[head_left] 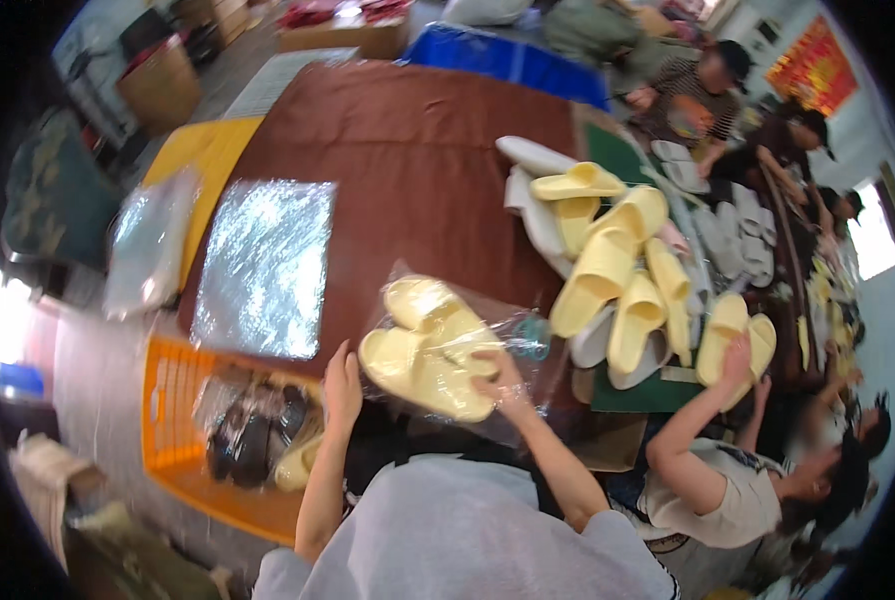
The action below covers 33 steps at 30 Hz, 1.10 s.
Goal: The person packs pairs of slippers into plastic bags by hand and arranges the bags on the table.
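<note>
A pair of pale yellow slippers (429,345) lies in a clear plastic bag (522,385) close in front of me, above the table's near edge. My right hand (502,385) grips the pair through the film at its right side. Just left of the slippers is my left hand (342,388), fingers stretched upward and apart from the pair, holding nothing I can see. A stack of flat clear plastic bags (264,268) rests on the table to the left. On the right is a heap of loose yellow slippers (607,260), with white ones partly beneath.
An orange crate (172,420) with bagged slippers stands at lower left. The table has a brown cover (397,160). More clear bags (152,240) lie beyond its left edge. A co-worker (707,450) at right handles yellow slippers (735,340); other people sit farther along.
</note>
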Each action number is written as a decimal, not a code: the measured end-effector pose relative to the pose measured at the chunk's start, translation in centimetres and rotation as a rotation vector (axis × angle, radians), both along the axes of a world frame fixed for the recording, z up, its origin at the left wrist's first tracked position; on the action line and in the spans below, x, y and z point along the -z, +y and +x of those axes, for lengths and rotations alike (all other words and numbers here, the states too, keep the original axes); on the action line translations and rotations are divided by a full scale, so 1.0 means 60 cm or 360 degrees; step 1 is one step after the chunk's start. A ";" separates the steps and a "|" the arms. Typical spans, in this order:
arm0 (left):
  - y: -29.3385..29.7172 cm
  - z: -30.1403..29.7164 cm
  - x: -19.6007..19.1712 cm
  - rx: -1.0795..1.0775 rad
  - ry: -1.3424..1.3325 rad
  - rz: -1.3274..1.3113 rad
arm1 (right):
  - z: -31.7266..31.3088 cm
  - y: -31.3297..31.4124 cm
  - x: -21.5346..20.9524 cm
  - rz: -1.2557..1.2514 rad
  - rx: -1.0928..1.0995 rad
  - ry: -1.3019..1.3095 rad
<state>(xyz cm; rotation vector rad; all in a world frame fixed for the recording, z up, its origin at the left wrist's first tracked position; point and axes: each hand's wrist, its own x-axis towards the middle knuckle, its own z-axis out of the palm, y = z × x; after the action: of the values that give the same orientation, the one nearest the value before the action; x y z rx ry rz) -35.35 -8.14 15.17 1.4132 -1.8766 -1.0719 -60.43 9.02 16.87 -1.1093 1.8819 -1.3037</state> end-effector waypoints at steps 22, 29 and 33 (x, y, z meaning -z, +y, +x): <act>-0.107 0.016 -0.045 0.0459 0.0310 0.0162 | -0.146 0.138 -0.142 0.0291 -0.0236 -0.0569; -0.188 0.135 -0.085 -0.0519 0.0506 -0.0269 | -0.311 0.273 -0.205 -0.0242 0.0925 -0.0152; -0.251 0.147 -0.065 -0.0967 0.0809 -0.0242 | -0.391 0.215 -0.199 -0.0617 0.1361 -0.0210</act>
<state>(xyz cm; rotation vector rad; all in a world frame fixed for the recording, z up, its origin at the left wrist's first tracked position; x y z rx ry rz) -26.51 -23.20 19.08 1.3332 -1.0461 -0.8487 -83.88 21.95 28.84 -0.3203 2.1321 -2.2093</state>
